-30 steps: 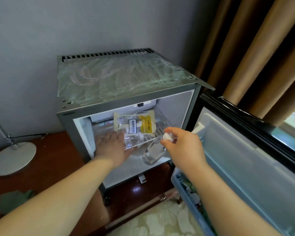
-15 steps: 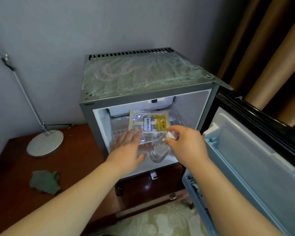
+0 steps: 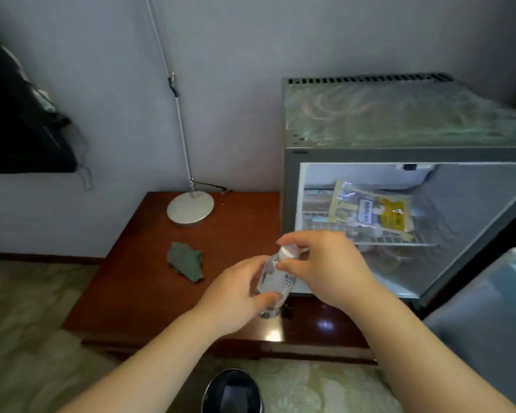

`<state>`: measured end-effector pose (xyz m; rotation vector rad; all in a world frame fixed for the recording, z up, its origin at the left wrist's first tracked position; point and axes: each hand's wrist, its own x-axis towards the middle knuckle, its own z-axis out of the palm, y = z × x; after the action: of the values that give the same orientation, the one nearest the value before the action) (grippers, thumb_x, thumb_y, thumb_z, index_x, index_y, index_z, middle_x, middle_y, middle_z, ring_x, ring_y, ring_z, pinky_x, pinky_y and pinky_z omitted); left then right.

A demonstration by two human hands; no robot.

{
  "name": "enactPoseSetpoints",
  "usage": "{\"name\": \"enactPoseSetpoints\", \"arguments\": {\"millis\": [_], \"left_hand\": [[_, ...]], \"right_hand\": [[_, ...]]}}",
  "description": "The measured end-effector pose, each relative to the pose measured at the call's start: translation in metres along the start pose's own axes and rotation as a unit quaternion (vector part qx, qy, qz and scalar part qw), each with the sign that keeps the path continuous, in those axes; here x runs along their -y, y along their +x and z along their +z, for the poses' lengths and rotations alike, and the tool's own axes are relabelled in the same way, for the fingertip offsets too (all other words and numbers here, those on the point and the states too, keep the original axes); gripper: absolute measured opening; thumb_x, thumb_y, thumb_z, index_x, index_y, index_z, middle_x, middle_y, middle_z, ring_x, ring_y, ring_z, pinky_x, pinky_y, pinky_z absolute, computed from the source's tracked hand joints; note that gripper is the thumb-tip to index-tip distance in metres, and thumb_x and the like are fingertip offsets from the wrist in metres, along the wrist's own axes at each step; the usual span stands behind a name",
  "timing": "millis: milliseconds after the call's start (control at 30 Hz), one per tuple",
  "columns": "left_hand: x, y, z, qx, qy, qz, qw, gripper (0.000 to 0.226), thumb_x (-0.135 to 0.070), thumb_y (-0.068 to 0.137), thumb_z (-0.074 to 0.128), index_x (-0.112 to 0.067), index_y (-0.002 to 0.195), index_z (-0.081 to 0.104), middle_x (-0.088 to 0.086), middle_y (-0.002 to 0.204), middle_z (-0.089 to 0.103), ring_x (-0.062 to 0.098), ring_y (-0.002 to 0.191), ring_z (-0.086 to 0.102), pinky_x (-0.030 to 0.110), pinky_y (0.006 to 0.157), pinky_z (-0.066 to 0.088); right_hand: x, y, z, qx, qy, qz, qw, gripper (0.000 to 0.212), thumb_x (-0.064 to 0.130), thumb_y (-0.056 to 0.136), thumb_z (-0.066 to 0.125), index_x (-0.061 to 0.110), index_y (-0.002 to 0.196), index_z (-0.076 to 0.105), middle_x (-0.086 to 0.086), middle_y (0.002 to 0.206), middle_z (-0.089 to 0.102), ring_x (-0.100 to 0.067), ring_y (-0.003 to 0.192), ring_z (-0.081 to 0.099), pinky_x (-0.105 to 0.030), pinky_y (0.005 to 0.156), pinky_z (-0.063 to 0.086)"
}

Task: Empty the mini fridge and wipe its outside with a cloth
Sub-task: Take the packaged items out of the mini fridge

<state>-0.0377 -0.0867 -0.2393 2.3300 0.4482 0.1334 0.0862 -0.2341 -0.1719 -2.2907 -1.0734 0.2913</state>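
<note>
Between the two hands, over the wooden counter [image 3: 137, 281], a small clear bottle [image 3: 273, 281] is held at a slight tilt. The left hand [image 3: 236, 296] curls its fingers and thumb round the bottle's body, while the right hand [image 3: 328, 266] pinches the white cap [image 3: 288, 252] with thumb and fingertips. Just behind and to the right of the hands stands the mini fridge [image 3: 399, 156] with its door [image 3: 489, 323] swung open. A yellow-and-clear packet [image 3: 376, 213] lies on its wire shelf [image 3: 399, 242]. Left of the hands a crumpled green cloth [image 3: 186, 261] lies on the counter, with a round lamp base [image 3: 190, 208] beyond it.
</note>
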Motion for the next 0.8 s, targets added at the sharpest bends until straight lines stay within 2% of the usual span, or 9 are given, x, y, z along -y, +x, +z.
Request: {"name": "enactPoseSetpoints", "arguments": {"millis": [100,200,367,500,633,800], "left_hand": [[0.039,-0.021,-0.029,-0.026,-0.021,-0.039,0.999,0.053,-0.049,0.083,0.076,-0.056,0.129,0.051,-0.032,0.121,0.061,-0.011,0.11,0.054,0.026,0.093,0.05],[0.087,-0.045,-0.061,-0.065,-0.048,-0.088,0.993,0.05,-0.045,0.084,0.077,-0.055,0.127,0.053,-0.035,0.115,0.062,-0.014,0.106,0.055,0.021,0.089,0.048],[0.192,-0.076,-0.118,-0.101,-0.06,-0.149,0.982,0.051,-0.05,0.081,0.078,-0.053,0.126,0.054,-0.032,0.114,0.063,-0.008,0.108,0.058,0.032,0.093,0.053],[0.283,-0.093,-0.168,-0.113,-0.072,-0.187,0.973,0.058,-0.061,0.072,0.08,-0.054,0.123,0.055,-0.031,0.11,0.065,-0.008,0.104,0.059,0.032,0.09,0.053],[0.36,-0.1,-0.209,-0.108,-0.093,-0.209,0.967,0.053,-0.047,0.075,0.082,-0.049,0.123,0.058,-0.03,0.111,0.065,-0.009,0.104,0.058,0.033,0.092,0.053],[0.434,-0.096,-0.231,-0.066,-0.07,-0.231,0.968,0.062,-0.044,0.078,0.081,-0.047,0.133,0.053,-0.028,0.124,0.061,-0.004,0.111,0.058,0.031,0.095,0.054]], "right_hand": [[0.04,0.023,0.033,0.043,-0.032,-0.057,0.997,0.037,0.042,0.087,0.072,0.041,0.124,0.066,0.018,0.118,0.07,-0.007,0.105,0.065,-0.03,0.09,0.053],[0.087,0.051,0.076,0.075,-0.051,-0.116,0.989,0.034,0.042,0.09,0.069,0.036,0.123,0.066,0.013,0.117,0.071,-0.011,0.105,0.067,-0.031,0.089,0.055],[0.169,0.101,0.168,0.123,-0.065,-0.171,0.975,0.04,0.041,0.086,0.074,0.036,0.125,0.067,0.012,0.122,0.071,-0.01,0.107,0.068,-0.03,0.09,0.056],[0.235,0.141,0.25,0.155,-0.07,-0.174,0.97,0.038,0.04,0.082,0.075,0.035,0.119,0.071,0.012,0.114,0.074,-0.009,0.1,0.069,-0.031,0.085,0.057],[0.289,0.178,0.314,0.2,-0.091,-0.15,0.964,0.027,0.033,0.082,0.069,0.026,0.108,0.074,0.005,0.105,0.075,-0.017,0.093,0.07,-0.039,0.08,0.059],[0.325,0.21,0.367,0.263,-0.122,-0.13,0.948,0.027,0.032,0.084,0.07,0.028,0.11,0.075,0.005,0.108,0.074,-0.018,0.095,0.068,-0.036,0.084,0.057]]}}
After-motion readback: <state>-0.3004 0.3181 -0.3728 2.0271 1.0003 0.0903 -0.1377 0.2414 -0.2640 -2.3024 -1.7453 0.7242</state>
